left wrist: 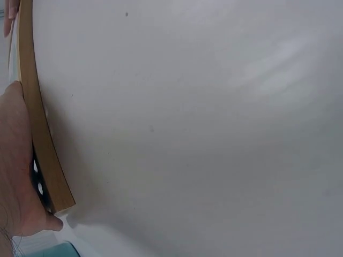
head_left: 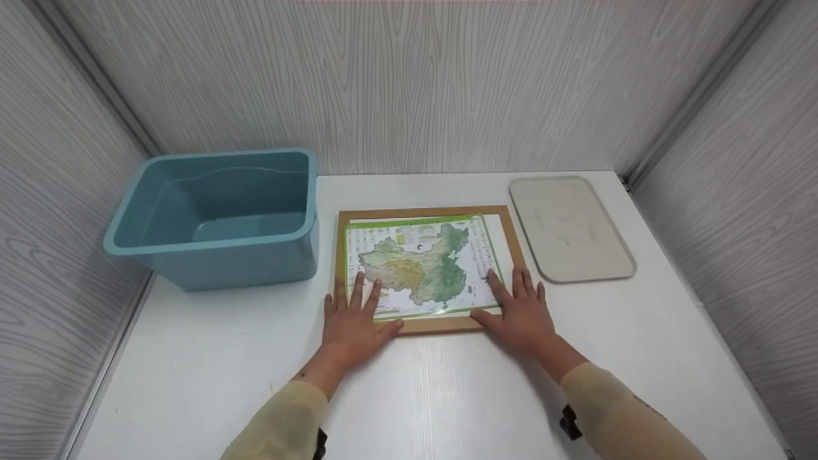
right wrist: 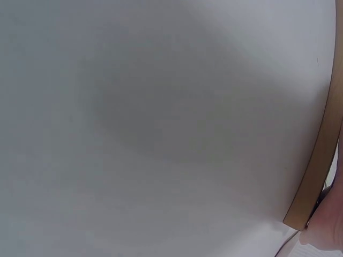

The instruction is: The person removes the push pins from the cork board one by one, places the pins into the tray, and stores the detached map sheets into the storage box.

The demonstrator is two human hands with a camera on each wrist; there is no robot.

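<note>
A wooden-framed board (head_left: pixel 427 326) carrying a printed map sheet (head_left: pixel 415 265) is seen lying flat on the white worktop (head_left: pixel 447 396), directly under and between the two hands. The left hand (head_left: pixel 351 319) is laid flat over the board's near left corner, fingers straight and spread onto the map's lower left edge, thumb stretched along the near frame. The right hand (head_left: pixel 521 310) is laid flat in the same way over the near right corner, fingers straight and pointing away from the body — nothing is gripped by either hand; both are only pressed on the board. The map sheet is set slightly askew inside the frame, a strip of pale backing being left bare beside the right hand's fingertips.

In the left wrist view the frame's brown edge (left wrist: pixel 45 150) is shown against the palm (left wrist: pixel 16 176); in the right wrist view only a curve of the same edge (right wrist: pixel 319 166) is seen.

Beyond and to the left of the left hand a blue plastic tub (head_left: pixel 217 217) is stood. Beyond the right hand, just beside the board, a pale grey tray (head_left: pixel 572 230) is laid flat.
</note>
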